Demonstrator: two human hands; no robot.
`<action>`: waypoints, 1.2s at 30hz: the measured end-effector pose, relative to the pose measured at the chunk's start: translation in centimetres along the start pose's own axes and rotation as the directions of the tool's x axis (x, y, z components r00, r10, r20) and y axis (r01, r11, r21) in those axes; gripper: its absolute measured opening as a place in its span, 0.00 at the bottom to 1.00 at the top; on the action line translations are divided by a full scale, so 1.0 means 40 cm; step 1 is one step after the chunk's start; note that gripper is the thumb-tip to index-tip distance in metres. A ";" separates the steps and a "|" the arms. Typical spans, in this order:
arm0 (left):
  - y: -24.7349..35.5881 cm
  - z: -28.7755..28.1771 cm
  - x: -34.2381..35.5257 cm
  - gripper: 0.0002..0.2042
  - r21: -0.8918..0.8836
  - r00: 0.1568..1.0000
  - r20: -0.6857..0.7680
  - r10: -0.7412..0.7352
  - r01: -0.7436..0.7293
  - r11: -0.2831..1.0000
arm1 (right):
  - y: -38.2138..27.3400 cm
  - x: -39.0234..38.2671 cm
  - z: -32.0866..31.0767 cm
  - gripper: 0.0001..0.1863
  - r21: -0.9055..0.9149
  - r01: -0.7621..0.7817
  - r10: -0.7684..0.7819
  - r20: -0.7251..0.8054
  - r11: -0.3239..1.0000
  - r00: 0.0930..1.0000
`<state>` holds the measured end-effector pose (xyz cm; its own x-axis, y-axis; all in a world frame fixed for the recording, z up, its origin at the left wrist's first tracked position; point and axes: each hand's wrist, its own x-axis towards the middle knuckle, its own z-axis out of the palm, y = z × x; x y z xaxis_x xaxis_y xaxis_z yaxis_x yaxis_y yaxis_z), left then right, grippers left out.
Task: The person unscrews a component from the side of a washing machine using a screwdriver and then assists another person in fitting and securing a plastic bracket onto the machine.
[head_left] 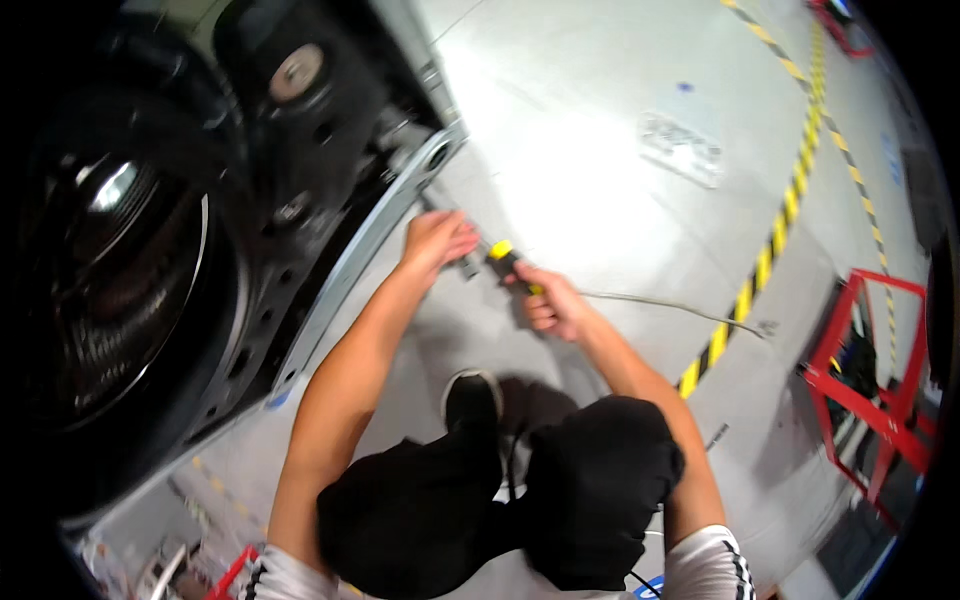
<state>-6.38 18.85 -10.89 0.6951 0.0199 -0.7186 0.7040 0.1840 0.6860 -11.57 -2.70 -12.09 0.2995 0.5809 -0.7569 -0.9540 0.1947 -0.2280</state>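
Note:
In my right hand (555, 303) is a screwdriver with a black and yellow handle (503, 258), my fingers wrapped round it. Its shaft runs up and left, past my left hand (437, 242), toward the lower corner of a large appliance. The left hand's fingers are curled together beside the shaft; what they pinch is hidden. Just below those fingertips, a short grey piece (468, 267) sticks out. The appliance, with a black front and a round glassy part (120, 270), fills the left side. Its grey metal edge (352, 262) lies close to my left hand.
A thin pale cable (670, 303) trails over the grey floor to the right of my right hand. Yellow and black tape (765, 265) marks the floor beyond. A red metal frame (820, 385) stands at the far right. My bent knees (600, 490) are below my hands.

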 end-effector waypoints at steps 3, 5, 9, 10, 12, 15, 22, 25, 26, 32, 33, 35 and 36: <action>-0.007 0.004 -0.035 0.16 0.128 0.996 0.062 -0.063 0.055 0.990 | 0.000 -0.036 0.045 0.16 -0.185 0.221 -0.250 -0.151 0.957 0.956; -0.019 0.022 -0.041 0.16 0.209 0.985 0.142 -0.099 0.068 0.976 | 0.010 -0.058 0.038 0.17 -0.280 0.314 -0.377 -0.211 0.907 0.902; -0.018 0.076 -0.083 0.16 0.291 0.950 0.307 -0.050 -0.043 0.956 | 0.001 -0.112 0.055 0.17 -0.397 0.335 -0.478 -0.351 0.855 0.805; -0.009 0.084 -0.086 0.15 0.280 0.944 0.331 -0.013 -0.085 0.956 | -0.009 -0.116 0.058 0.17 -0.428 0.337 -0.503 -0.368 0.838 0.782; -0.006 0.104 -0.108 0.15 0.279 0.926 0.378 0.025 -0.139 0.950 | -0.002 -0.125 0.038 0.24 -0.491 0.320 -0.538 -0.404 0.810 0.740; -0.003 0.104 -0.134 0.15 0.319 0.912 0.408 0.047 -0.191 0.928 | -0.016 -0.133 0.043 0.26 -0.582 0.240 -0.541 -0.422 0.777 0.727; 0.040 0.059 -0.062 0.13 0.629 0.883 0.416 0.220 -0.453 0.631 | -0.058 -0.136 -0.016 0.22 -0.935 0.140 -0.827 -0.211 0.327 0.522; 0.064 0.087 -0.051 0.13 0.721 0.845 0.464 0.266 -0.535 0.441 | -0.050 -0.134 -0.124 0.20 -0.990 0.028 -0.878 -0.109 0.137 0.466; 0.078 0.094 -0.049 0.13 0.751 0.843 0.476 0.251 -0.538 0.383 | -0.056 -0.135 -0.146 0.20 -0.996 -0.008 -0.881 -0.083 0.089 0.465; 0.188 0.196 0.003 0.17 0.855 0.851 0.512 0.116 -0.518 0.027 | -0.147 -0.135 -0.263 0.19 -0.938 -0.099 -0.827 0.240 -0.333 0.508; 0.197 0.230 0.024 0.17 0.848 0.841 0.528 0.116 -0.531 -0.009 | -0.159 -0.133 -0.280 0.19 -0.931 -0.075 -0.811 0.270 -0.358 0.519; 0.217 0.300 0.075 0.19 0.829 0.821 0.560 0.114 -0.554 -0.083 | -0.186 -0.142 -0.307 0.19 -0.912 -0.014 -0.761 0.335 -0.410 0.555; 0.228 0.339 0.109 0.24 0.854 0.853 0.519 0.047 -0.516 -0.066 | -0.205 -0.152 -0.315 0.19 -0.905 0.050 -0.746 0.377 -0.421 0.549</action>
<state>5.06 7.30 -6.21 0.7022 -0.4847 -0.5215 -0.2809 -0.8616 0.4227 -5.77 -17.80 -13.33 0.8817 0.4717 -0.0142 0.4034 -0.7689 -0.4960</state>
